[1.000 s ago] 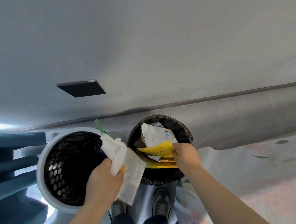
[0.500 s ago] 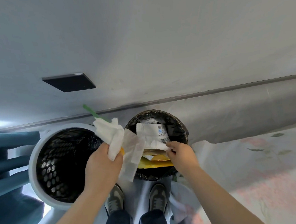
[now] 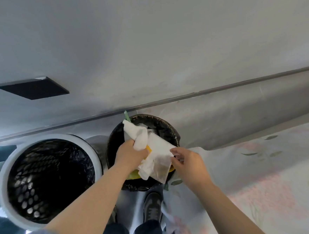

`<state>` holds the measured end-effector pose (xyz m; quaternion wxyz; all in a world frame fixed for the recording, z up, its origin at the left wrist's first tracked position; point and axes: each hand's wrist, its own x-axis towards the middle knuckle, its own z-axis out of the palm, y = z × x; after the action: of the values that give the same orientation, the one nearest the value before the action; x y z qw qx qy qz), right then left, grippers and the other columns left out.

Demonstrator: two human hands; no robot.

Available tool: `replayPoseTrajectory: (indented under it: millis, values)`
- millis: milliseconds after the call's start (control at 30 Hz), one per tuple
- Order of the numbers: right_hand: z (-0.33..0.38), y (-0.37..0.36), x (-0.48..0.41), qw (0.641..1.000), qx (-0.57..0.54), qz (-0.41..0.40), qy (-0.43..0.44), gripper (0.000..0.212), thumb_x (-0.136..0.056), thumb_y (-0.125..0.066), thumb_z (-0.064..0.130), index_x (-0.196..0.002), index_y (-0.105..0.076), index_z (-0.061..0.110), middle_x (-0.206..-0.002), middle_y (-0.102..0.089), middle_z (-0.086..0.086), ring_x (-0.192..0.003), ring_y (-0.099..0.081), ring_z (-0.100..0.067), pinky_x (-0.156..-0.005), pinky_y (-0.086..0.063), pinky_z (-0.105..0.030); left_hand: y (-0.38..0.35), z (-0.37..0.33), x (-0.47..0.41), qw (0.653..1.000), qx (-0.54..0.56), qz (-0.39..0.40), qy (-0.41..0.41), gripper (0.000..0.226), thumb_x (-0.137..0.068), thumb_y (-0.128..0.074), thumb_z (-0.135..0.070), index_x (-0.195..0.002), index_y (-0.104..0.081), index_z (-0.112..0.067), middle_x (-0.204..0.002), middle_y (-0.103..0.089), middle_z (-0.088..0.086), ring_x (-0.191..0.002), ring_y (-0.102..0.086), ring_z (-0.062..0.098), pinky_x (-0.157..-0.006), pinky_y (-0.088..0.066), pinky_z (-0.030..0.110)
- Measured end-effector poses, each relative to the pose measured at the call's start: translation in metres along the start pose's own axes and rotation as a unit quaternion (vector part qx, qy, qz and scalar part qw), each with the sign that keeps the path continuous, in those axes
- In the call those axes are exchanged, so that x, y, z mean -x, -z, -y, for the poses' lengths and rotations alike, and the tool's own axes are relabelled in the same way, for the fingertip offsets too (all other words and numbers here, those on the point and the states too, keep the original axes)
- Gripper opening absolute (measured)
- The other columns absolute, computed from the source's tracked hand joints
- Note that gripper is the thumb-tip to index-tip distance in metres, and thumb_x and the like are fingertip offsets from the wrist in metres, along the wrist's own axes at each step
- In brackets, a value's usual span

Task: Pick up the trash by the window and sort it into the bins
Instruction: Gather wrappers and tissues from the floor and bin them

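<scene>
Now left hand [image 3: 129, 153] clutches tissue [image 3: 137, 136] over bin [image 3: 169, 126]; right hand [image 3: 190, 163] (grip unclear) touches wrapper [image 3: 160, 164].

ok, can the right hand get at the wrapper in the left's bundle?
Probably yes: the wrapper hangs on the outer side of the tissue the left hand grips; the right hand has fingers at its edge, nothing between.

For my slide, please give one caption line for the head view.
Over the black-lined bin, left hand grips crumpled tissue, right hand at the flat wrapper; white bin beside.
</scene>
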<state>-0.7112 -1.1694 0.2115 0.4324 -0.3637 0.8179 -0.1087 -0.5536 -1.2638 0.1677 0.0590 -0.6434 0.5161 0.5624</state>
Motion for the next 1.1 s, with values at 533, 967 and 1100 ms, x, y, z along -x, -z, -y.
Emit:
replayPoseTrajectory:
  millis: [533,967,1100]
  values:
    - [0.001,-0.008,-0.002,1.000,-0.014,0.005,-0.008,0.034,-0.094,-0.056,0.020,-0.128,-0.059,0.021,-0.120,-0.064,0.005,-0.109,-0.058,-0.008,-0.094,-0.047,-0.023,-0.011,0.026,-0.012,0.981,-0.151,-0.124,0.010,0.072,-0.084,-0.066,-0.035,-0.140,-0.030,-0.007,-0.139,-0.033,0.018,-0.116,-0.046,0.036,-0.092,-0.043,0.040]
    - [0.065,0.025,0.036,0.997,0.065,0.009,0.046,0.036,-0.094,-0.054,0.018,-0.130,-0.058,0.019,-0.124,-0.064,0.002,-0.113,-0.059,-0.014,-0.095,-0.047,-0.027,0.060,-0.012,0.071,0.944,-0.307,-0.045,-0.114,0.035,-0.092,-0.049,-0.034,-0.120,-0.050,-0.013,-0.118,-0.052,0.009,-0.101,-0.055,0.025,-0.083,-0.048,0.034]
    - [0.103,0.049,0.069,0.989,0.127,0.015,0.078,0.036,-0.094,-0.052,0.020,-0.130,-0.056,0.021,-0.124,-0.063,0.000,-0.113,-0.058,-0.018,-0.091,-0.048,-0.030,0.093,-0.038,0.121,0.936,-0.323,0.014,-0.137,0.032,-0.093,-0.047,-0.033,-0.121,-0.052,-0.018,-0.115,-0.056,0.003,-0.101,-0.057,0.021,-0.084,-0.049,0.033]
